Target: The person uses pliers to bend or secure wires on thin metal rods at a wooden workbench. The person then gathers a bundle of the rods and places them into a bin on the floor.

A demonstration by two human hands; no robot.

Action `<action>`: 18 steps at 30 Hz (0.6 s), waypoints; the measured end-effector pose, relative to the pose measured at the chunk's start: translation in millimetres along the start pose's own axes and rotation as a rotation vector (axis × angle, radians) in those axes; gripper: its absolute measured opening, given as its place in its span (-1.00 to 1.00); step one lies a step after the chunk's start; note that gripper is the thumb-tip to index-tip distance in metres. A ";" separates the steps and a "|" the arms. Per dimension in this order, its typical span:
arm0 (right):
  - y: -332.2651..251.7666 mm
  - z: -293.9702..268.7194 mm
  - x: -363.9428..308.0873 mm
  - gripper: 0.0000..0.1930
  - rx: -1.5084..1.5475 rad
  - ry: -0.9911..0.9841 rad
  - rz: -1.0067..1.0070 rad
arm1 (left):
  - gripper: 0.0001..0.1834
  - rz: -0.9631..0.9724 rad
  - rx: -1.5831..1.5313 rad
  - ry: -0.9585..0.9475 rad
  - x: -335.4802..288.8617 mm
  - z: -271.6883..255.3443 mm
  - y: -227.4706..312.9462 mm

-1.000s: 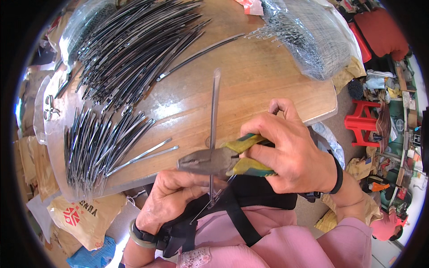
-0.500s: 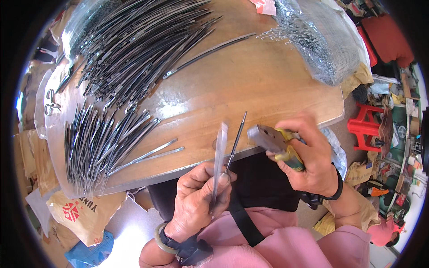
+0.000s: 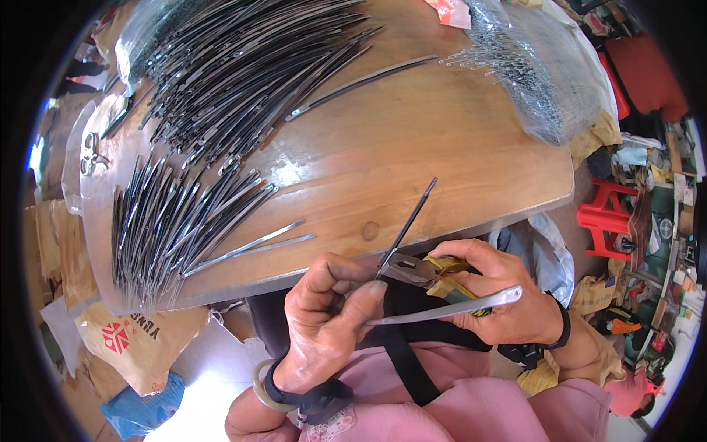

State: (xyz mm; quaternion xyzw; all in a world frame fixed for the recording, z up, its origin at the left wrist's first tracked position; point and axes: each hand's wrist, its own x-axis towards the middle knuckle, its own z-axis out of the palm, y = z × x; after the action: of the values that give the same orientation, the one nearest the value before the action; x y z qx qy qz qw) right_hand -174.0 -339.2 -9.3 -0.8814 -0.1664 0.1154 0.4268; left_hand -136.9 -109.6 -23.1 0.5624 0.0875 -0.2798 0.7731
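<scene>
My left hand (image 3: 324, 320) pinches a thin dark metal rod (image 3: 414, 222) and a flat silver metal strip (image 3: 456, 306) between thumb and fingers, just past the table's near edge. The rod slants up and away over the tabletop, while the strip reaches right, ending in a small hole. How the two join is hidden in my fingers. In my right hand (image 3: 512, 291) are pliers (image 3: 412, 269) with yellow-green handles. Their jaws meet the rod right beside my left fingertips; whether they clamp it is too small to tell.
On the wooden table (image 3: 479, 162), a large heap of dark strips (image 3: 258, 66) and a smaller pile of strips (image 3: 177, 228) fill the left side. Scissors (image 3: 93, 155) lie at the left rim. A plastic bag of thin wires (image 3: 545, 81) sits far right, beyond a red stool (image 3: 607, 214).
The pliers in my right hand have come left and down to the rod. The silver strip has swung from upright to pointing right, and the rod leans further right.
</scene>
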 end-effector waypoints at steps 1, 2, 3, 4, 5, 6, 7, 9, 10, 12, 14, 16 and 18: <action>0.4 1.8 1.1 -0.62 -0.023 -0.012 -0.013 | -0.89 0.005 0.001 0.008 0.8 -0.2 -2.0; 0.4 -1.1 1.7 -0.62 -0.064 -0.018 -0.021 | -0.89 0.018 -0.007 0.001 4.7 2.1 -2.3; -0.3 -2.7 1.1 -0.65 -0.113 -0.069 -0.003 | -0.88 -0.018 -0.012 -0.018 5.2 0.8 -0.4; -0.5 3.8 0.7 -0.64 -0.133 -0.089 -0.036 | -0.88 -0.020 0.037 0.022 2.3 -4.1 1.0; 0.7 7.3 0.4 -0.64 -0.156 -0.081 -0.073 | -0.88 -0.015 0.067 0.042 2.3 -6.4 -1.1; 0.1 10.2 3.2 -0.64 -0.178 -0.076 -0.107 | -0.87 -0.011 0.096 0.062 2.4 -9.2 -2.6; -1.3 8.0 8.9 -0.66 -0.195 -0.099 -0.126 | -0.86 0.018 0.096 0.070 2.7 -9.8 0.3; -3.8 8.2 21.9 -0.67 -0.199 -0.078 -0.166 | -0.85 0.094 0.136 0.108 2.9 -16.6 5.5; -4.4 8.4 27.5 -0.68 -0.211 -0.063 -0.179 | -0.84 0.102 0.146 0.118 6.0 -17.3 12.0; -3.9 11.6 46.0 -0.66 -0.167 -0.031 -0.195 | -0.82 0.103 0.108 0.175 16.5 -20.1 25.6; -0.3 3.7 53.7 -0.65 -0.176 0.011 -0.204 | -0.82 0.085 -0.008 0.158 22.5 -30.7 28.8; 3.1 -15.4 48.8 -0.64 -0.224 0.060 -0.205 | -0.86 0.048 0.136 0.209 6.2 -59.7 39.9; 11.3 -47.4 44.4 -0.66 -0.303 0.241 -0.137 | -0.86 0.145 0.271 0.420 -8.2 -89.0 49.6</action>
State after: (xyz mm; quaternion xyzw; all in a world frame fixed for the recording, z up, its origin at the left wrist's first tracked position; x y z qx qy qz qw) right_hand -114.7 -362.2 7.9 -0.9295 -0.1892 -0.0464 0.3131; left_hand -101.4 -14.6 -10.0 0.7114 0.1674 -0.1097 0.6737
